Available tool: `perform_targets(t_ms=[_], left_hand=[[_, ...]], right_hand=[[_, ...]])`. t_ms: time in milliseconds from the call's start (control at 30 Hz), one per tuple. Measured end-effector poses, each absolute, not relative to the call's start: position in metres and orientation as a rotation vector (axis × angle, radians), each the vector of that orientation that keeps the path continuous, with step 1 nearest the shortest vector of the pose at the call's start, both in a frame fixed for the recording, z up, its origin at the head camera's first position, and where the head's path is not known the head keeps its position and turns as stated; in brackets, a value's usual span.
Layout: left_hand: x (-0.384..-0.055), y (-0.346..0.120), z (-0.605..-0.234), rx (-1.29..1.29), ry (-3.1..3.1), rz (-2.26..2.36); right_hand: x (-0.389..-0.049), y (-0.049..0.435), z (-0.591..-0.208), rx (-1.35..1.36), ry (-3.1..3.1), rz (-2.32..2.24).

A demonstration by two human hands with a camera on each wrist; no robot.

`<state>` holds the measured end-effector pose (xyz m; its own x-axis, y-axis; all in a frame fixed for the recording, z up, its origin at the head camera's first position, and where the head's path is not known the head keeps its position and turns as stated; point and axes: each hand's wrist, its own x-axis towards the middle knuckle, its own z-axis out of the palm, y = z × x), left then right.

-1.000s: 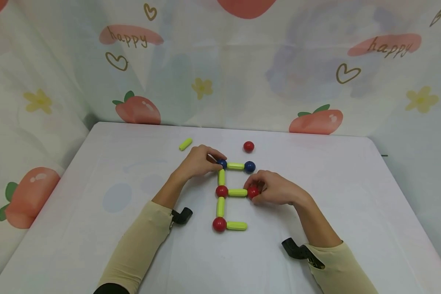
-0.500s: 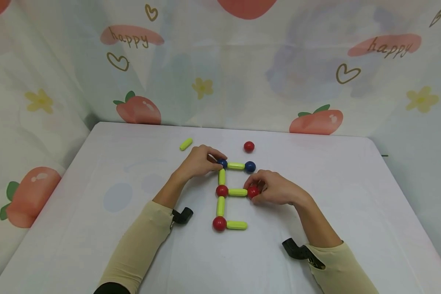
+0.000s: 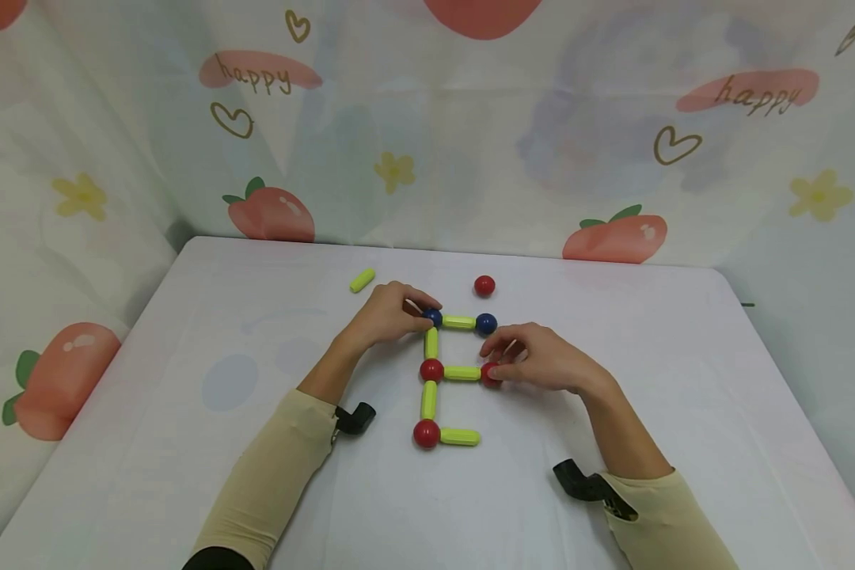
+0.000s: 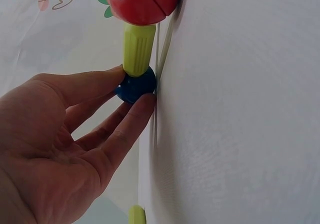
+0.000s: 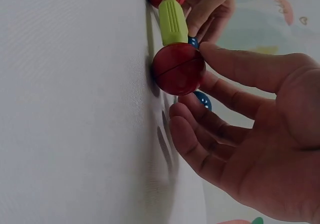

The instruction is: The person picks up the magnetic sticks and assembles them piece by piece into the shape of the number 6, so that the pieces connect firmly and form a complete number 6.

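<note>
My left hand (image 3: pixel 392 313) pinches the blue ball (image 4: pixel 136 86) at the upper left corner of a figure of balls and yellow-green rods lying flat on the table. Another blue ball (image 3: pixel 486 324) ends the top rod (image 3: pixel 459 323). Below, a red ball (image 3: pixel 431 370) joins the rods on the left side. My right hand (image 3: pixel 545 358) is at the red ball (image 5: pixel 179 69) ending the middle rod (image 3: pixel 462 373). Its thumb touches that ball, while the other fingers stand loosely off it. A red ball (image 3: pixel 427 434) with a rod (image 3: pixel 460 437) forms the bottom.
On the white table (image 3: pixel 256 459), a loose yellow-green rod (image 3: pixel 362 280) lies behind my left hand. A loose red ball (image 3: pixel 484 286) sits behind the figure. A printed cloth (image 3: pixel 463 150) hangs along the table's back edge.
My right hand has loosened its grip on the red ball and shifted slightly up and right, fingers spreading. The left hand keeps its hold, and the figure has stayed put.
</note>
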<state>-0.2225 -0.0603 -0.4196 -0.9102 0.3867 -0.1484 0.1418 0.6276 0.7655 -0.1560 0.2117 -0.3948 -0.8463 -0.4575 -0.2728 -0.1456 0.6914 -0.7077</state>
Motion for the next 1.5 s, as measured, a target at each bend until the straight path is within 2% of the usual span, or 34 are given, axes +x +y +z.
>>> perform_targets(t_ms=[233, 467, 833, 1200, 1500], left_hand=[[-0.223, -0.059, -0.420, 0.428, 2.551, 1.169], [-0.223, -0.058, -0.422, 0.429, 2.530, 1.183], [-0.230, -0.072, -0.410, 0.465, 2.598, 1.175], [-0.244, -0.112, -0.407, 0.204, 2.904, 1.190], [-0.259, -0.116, -0.414, 0.118, 3.044, 0.942]], right_hand=[[-0.161, 0.208, -0.392, -0.304, 2.642, -1.142], [-0.175, 0.201, -0.406, -0.118, 2.733, -1.171], [-0.180, 0.202, -0.413, -0.101, 2.718, -1.174], [-0.182, 0.202, -0.412, -0.092, 2.702, -1.194], [-0.185, 0.200, -0.413, -0.096, 2.688, -1.197]])
